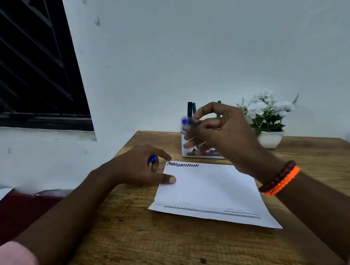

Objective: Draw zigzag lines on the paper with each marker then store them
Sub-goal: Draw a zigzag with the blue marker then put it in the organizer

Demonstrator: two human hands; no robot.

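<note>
Blurring in right hand's [214,128] pinch, blue marker [186,122]; cap [152,159] half-hidden inside gripping left hand [139,168].

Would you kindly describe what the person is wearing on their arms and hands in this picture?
Both forearms are bare. The right hand has two bracelets at the wrist: a dark red beaded bracelet and, beside it, a bright orange beaded bracelet. The left hand wears nothing visible. A pink sleeve edge shows at the left arm's bottom corner. No gloves or rings are visible.
</note>
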